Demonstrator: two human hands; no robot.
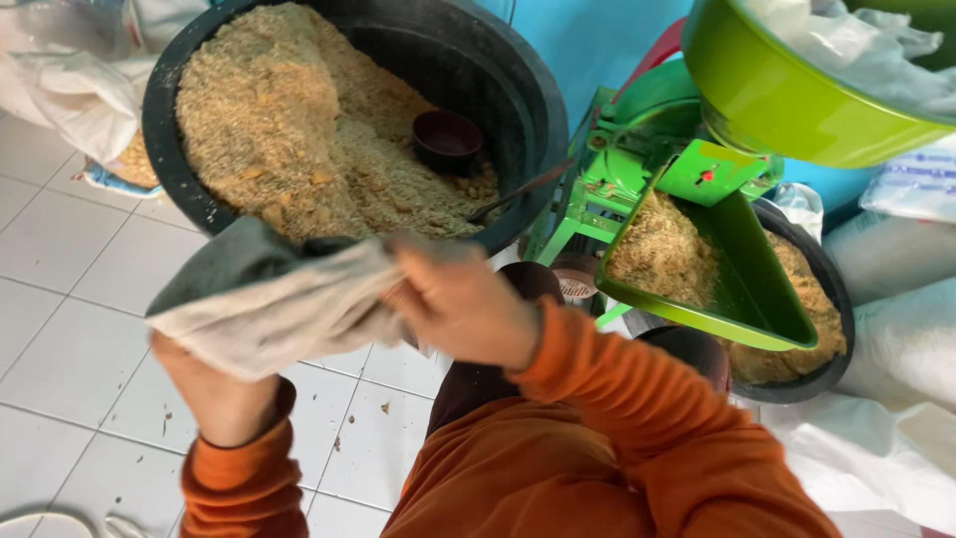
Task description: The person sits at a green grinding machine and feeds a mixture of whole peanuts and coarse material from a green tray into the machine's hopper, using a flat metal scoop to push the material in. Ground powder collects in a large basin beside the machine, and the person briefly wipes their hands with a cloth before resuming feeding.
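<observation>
Head view, looking down. Both hands engaged on a grey-and-cream woven cloth glove point(264, 299), held above the white tiled floor point(60, 299), just in front of the large round black plastic tub point(518, 90). Left hand point(214, 384) mostly inside the glove, wrist and orange sleeve emerging below; fingers hidden by the fabric, so grip not determinable. Right hand point(463, 304) clenched on the glove's open cuff, pinching and drawing the cloth across, apparently to seat it over the left hand. Right forearm bent across the body, elbow out to the right; left forearm raised upright from below.

Tub heaped with tan, crumbly ground meal point(289, 120); small dark round scoop bowl point(448, 139) resting in the meal. To the right, a bright green metal grinding machine point(637, 159) with sloping green discharge chute point(737, 269) holding more meal, feeding a second black basin point(832, 329) beneath. Green hopper bowl point(787, 90) above, white sacks point(886, 349) alongside.
</observation>
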